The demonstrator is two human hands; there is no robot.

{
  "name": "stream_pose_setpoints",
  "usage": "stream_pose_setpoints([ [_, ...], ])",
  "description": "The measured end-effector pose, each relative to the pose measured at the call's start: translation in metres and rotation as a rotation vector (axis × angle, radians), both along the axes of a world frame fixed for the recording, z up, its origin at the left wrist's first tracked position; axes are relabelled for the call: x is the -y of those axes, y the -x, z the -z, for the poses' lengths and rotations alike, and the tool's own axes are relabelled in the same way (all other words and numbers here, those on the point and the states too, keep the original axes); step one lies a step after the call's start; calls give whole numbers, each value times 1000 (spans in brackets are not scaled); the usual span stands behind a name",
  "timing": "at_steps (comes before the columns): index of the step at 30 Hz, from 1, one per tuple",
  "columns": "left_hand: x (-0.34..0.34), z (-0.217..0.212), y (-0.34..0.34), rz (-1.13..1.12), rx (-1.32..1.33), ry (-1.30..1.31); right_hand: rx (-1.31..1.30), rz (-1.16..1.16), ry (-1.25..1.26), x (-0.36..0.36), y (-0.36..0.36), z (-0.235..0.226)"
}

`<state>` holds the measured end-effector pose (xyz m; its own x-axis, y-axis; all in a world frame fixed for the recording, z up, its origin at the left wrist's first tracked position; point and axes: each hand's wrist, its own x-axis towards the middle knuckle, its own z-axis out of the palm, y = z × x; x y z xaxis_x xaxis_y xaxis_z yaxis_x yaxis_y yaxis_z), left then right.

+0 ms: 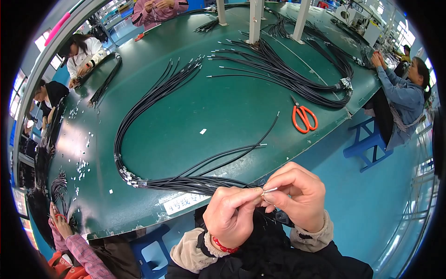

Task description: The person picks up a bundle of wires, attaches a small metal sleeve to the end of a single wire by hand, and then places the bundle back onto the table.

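My left hand (233,211) and my right hand (297,193) meet at the table's front edge, fingers closed in a pinch. Between their fingertips is the pale, thin end of a black cable (269,190). A bundle of black cables (186,184) runs leftward from beside my left hand, then curves up across the table, with white labels (129,178) around it at the bend. Two loose cables (232,152) with pale tips stick out to the right of it. My fingers partly hide the held cable's end.
Orange-handled scissors (304,117) lie on the green table (172,123), right of centre. Another cable bundle (297,76) spreads behind them. White posts (254,23) rise from the table's far side. Co-workers sit around it; blue stools (369,145) stand on the floor. Paper scraps (81,169) litter the left side.
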<state>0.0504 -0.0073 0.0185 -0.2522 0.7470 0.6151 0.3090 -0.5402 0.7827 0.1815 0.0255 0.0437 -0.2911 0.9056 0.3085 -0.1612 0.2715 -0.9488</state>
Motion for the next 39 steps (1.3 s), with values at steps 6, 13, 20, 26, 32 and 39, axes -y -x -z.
stream_pose_setpoints([
  [6, 1, -1, -1, 15, 27, 7, 26, -40, -18, -2, -3, -1],
  [13, 2, -4, -2, 15, 10, -3, -33, -67, 87, 1, -4, -3],
  [20, 1, -5, 0, 20, 25, -3, -8, -84, 63, -1, -2, -3],
  [26, 2, -2, 0, 20, 79, 32, 57, -24, -30, 4, -4, -2],
  [32, -1, -6, -3, 5, 21, -24, 214, 83, -236, 4, -7, -7],
  [39, -1, -4, -7, -4, 33, -40, 304, 197, -327, 7, -6, -9],
])
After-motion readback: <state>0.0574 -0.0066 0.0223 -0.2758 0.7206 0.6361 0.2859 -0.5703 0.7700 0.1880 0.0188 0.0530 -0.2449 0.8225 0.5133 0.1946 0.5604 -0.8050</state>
